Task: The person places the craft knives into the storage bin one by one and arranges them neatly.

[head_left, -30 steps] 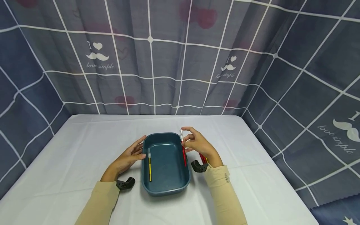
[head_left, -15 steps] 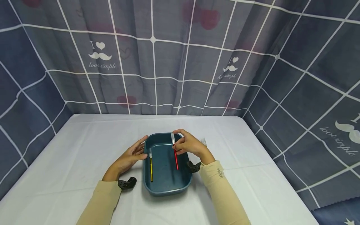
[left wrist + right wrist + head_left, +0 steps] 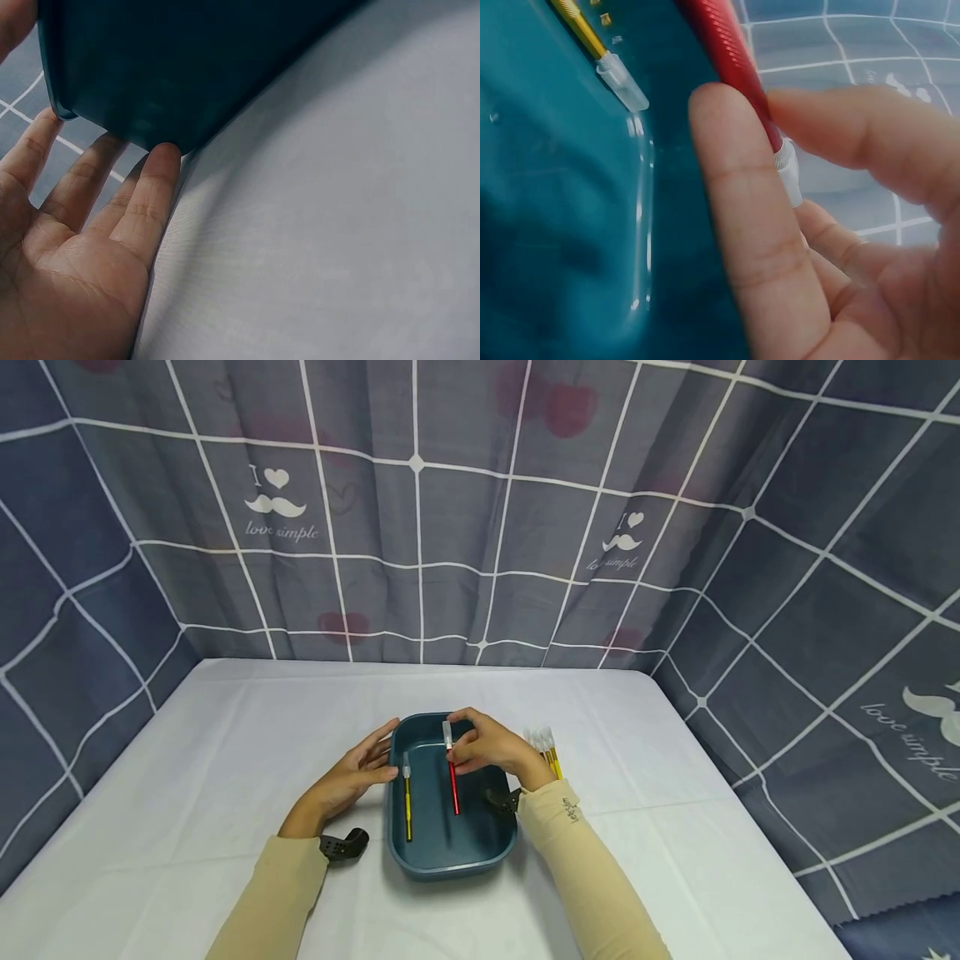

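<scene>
A red craft knife (image 3: 454, 792) with a knurled grip and a translucent cap hangs over the dark teal tray (image 3: 450, 872). My right hand (image 3: 491, 748) pinches it near the capped end, thumb and fingers around the red grip (image 3: 731, 52). Inside the tray, along its left side, lies a yellow craft knife (image 3: 408, 806), cap pointing away from me. My left hand (image 3: 347, 783) rests against the tray's left side, thumb at the rim. In the left wrist view, fairly straight fingers (image 3: 154, 184) touch the tray's outer wall (image 3: 142, 75).
Several more capped craft knives (image 3: 551, 752) lie on the white-covered table (image 3: 300, 702) right of the tray, partly hidden by my right wrist. A dark grid-patterned curtain (image 3: 450, 527) stands behind and at both sides.
My right hand has carried the red craft knife leftward from the tray's right rim to over its middle. The craft knives at the right have come more into view. My left hand stays at the tray.
</scene>
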Tool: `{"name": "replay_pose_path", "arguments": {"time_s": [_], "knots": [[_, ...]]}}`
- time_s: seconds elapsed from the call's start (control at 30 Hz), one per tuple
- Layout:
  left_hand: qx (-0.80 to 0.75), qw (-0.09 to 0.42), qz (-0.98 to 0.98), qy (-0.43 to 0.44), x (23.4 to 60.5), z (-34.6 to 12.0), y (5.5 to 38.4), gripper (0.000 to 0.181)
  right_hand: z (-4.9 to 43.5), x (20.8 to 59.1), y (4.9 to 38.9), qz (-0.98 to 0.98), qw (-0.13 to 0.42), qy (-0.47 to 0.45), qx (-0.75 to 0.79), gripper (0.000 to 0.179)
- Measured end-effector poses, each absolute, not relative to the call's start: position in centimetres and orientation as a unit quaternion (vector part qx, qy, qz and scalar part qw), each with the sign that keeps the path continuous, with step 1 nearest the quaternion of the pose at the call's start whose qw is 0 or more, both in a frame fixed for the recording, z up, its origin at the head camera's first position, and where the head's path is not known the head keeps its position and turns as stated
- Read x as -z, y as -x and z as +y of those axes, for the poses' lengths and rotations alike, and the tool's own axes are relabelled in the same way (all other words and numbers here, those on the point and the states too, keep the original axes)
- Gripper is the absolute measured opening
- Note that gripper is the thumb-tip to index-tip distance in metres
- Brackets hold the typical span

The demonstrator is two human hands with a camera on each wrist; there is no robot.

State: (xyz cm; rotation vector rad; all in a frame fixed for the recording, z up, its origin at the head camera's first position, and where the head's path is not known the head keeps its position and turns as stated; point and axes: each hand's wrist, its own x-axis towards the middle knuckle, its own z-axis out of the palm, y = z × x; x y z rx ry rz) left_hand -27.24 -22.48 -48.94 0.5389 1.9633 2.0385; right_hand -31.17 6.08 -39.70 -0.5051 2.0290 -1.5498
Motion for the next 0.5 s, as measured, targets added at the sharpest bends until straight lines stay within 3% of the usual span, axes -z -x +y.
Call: {"name": "replay_pose_path", "arguments": {"time_s": [0.5], "knots": [[-0.701,0.133,0.675,-0.186,48.9,-22.4,27.3,0.101,3.2,40.6,31.5,0.762,0.293,0.161,0.554,0.067]]}}
